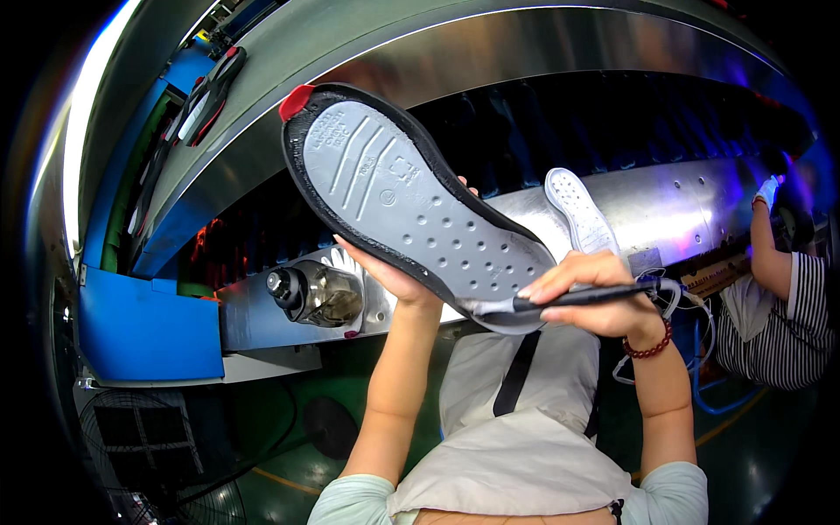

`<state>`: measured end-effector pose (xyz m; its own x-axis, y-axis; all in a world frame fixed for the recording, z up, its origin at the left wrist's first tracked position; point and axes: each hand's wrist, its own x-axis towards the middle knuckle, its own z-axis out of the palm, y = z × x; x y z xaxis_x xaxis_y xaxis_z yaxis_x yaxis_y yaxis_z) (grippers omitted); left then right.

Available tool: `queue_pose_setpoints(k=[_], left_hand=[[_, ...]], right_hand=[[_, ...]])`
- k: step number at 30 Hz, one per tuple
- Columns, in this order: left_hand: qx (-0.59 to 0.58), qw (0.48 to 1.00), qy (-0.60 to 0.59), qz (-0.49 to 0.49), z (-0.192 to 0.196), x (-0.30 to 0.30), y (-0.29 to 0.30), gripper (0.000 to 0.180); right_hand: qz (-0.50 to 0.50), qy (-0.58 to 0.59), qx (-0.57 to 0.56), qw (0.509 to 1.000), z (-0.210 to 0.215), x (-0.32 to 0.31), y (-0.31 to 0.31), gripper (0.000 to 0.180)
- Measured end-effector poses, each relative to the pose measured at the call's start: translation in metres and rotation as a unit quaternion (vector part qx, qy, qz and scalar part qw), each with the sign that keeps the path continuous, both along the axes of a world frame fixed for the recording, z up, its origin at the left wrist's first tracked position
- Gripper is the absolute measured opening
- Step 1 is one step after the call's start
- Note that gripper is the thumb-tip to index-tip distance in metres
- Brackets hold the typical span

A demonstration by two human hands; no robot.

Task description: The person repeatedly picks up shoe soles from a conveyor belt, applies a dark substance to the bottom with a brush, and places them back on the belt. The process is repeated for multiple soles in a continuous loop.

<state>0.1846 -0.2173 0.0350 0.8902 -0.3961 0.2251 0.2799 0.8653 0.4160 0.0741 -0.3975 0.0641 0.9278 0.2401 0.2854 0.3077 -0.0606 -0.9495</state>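
- Nearest the camera is a sole (411, 206), raised off the surface (652, 206) and slanting from upper left down toward the wearer's lap, its grey panel facing up within a black rim; a red tab marks the upper end.
- Its left-hand (398, 280) grip is clamped on the sole, supporting it from beneath with digits at both long edges, which seems meant to leave the panel and near end uncovered.
- On the right hand (604, 268), the grip is together around a black-handled brush (573, 298), held much like a pen, probably for fine control; the pale tip appears to touch the sole's near end.
- A pale sole (579, 210) rests on the metal surface beyond the right hand, within easy reach.
- Left of the wearer, a clear bottle (325, 295) with a dark lid sits on the surface, near the edge; something shows inside, but what it is cannot be told.
- Beside the co-worker (774, 306) is a brown carton (713, 275); its contents are not discernible.
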Motion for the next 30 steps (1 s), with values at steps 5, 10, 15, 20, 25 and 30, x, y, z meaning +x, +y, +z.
queue_pose_setpoints(k=[5, 10, 15, 20, 25, 30], left_hand=[[0.011, 1.0, -0.003, -0.006, 0.005, 0.001, 0.007, 0.091], [0.058, 0.998, -0.001, 0.032, 0.011, 0.003, 0.007, 0.093], [0.085, 0.996, 0.013, 0.024, 0.016, 0.008, 0.01, 0.09], [-0.034, 0.992, -0.016, -0.118, -0.008, -0.021, 0.004, 0.082], [-0.061, 0.967, -0.009, -0.249, -0.022, -0.011, 0.017, 0.054], [0.183, 0.932, 0.066, -0.307, 0.018, -0.01, 0.017, 0.056]], right_hand=[[0.041, 0.079, 0.14, 0.986, -0.002, -0.007, -0.012, 0.016], [0.036, 0.0, -0.056, 0.998, -0.008, -0.009, -0.011, 0.022], [0.008, 0.138, 0.218, 0.966, -0.024, -0.009, -0.025, 0.019], [-0.026, 0.148, 0.407, 0.901, -0.016, -0.011, 0.003, 0.02], [0.021, 0.045, 0.118, 0.992, 0.002, -0.016, 0.005, 0.021], [0.043, -0.01, 0.014, 0.999, 0.019, -0.013, -0.017, 0.021]])
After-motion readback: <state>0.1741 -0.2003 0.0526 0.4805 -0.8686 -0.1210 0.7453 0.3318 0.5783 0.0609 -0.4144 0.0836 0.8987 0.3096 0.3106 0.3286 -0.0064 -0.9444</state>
